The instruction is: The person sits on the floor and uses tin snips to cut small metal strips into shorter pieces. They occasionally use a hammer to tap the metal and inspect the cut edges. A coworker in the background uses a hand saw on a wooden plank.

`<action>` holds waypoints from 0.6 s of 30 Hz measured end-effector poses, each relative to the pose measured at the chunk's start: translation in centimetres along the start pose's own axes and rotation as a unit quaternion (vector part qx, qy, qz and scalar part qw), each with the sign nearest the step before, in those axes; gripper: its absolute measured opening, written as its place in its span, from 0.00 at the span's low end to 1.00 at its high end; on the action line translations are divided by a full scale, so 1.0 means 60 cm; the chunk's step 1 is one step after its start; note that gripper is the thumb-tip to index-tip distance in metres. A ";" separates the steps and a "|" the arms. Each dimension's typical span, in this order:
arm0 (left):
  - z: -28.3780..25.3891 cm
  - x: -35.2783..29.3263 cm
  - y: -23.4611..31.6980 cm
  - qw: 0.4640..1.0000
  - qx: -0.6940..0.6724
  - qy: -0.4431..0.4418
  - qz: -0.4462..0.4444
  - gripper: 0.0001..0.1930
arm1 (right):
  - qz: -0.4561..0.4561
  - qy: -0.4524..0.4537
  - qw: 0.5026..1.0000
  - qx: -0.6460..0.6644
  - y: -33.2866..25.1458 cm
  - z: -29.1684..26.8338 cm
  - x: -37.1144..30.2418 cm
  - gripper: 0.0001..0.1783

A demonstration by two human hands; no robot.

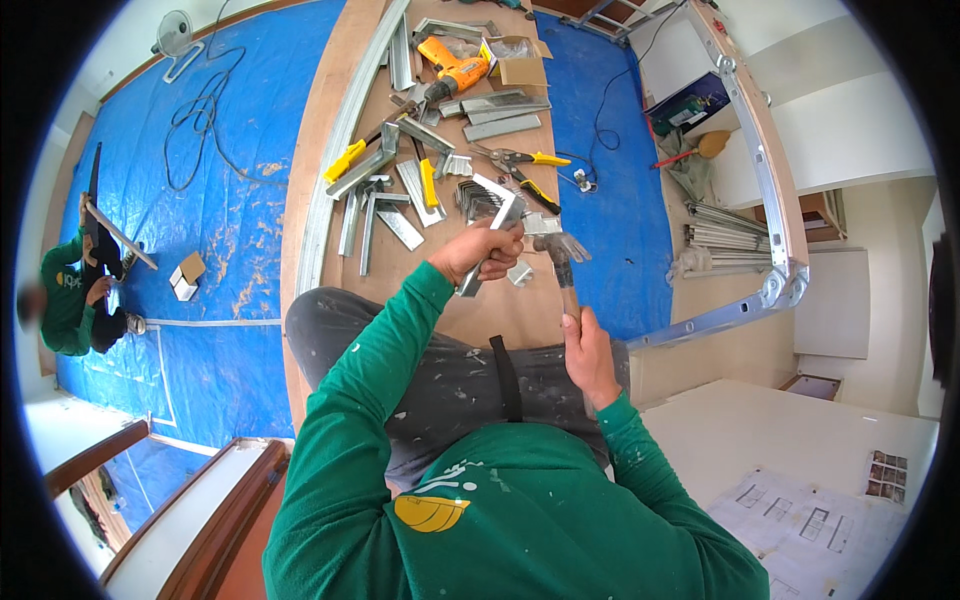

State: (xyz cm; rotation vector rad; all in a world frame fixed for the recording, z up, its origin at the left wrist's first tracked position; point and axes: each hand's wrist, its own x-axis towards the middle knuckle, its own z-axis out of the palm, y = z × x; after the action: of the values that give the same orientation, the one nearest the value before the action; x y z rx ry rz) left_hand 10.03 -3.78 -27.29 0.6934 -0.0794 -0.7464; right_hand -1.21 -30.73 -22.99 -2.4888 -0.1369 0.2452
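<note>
My left hand [478, 250] is closed round a bent piece of metal channel [509, 214], held above the brown board in front of my lap. In my right hand [590, 357] is the wooden handle of a claw hammer [563, 258], its head raised beside the channel. The hammer head and the channel are close together; I cannot tell whether they touch. Just beyond my left hand lie a stack of small metal brackets [478, 203] and several cut channel pieces [400, 228]. Tin snips [520, 157] with yellow-and-black handles rest to their right.
An orange cordless drill [455, 72] and an open cardboard box [523, 70] stand farther back on the board [335, 110]. Blue sheeting [240, 240] covers the floor on both sides. A ladder [745, 130] is at right. Another person [68, 290] sits far left, holding a long strip.
</note>
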 end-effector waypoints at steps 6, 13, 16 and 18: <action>-0.002 -0.011 0.006 0.999 -0.008 -0.027 0.020 0.10 | -0.033 0.010 0.999 0.017 0.011 0.015 -0.018 0.23; 0.014 -0.027 0.026 0.998 -0.015 -0.059 0.034 0.11 | -0.087 0.046 0.991 0.088 -0.059 -0.020 0.032 0.21; 0.010 -0.033 0.022 0.994 -0.062 -0.082 0.040 0.12 | -0.097 0.076 0.989 0.084 -0.055 -0.015 0.062 0.21; 0.013 -0.035 0.028 0.995 -0.064 -0.067 0.047 0.12 | -0.072 0.047 0.985 0.152 -0.054 -0.014 0.088 0.19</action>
State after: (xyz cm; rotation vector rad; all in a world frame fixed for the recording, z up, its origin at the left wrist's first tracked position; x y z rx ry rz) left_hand 9.24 -1.95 -25.33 0.5145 -0.1837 -0.7009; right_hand 3.97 -27.80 -21.11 -2.1714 -0.2220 0.0802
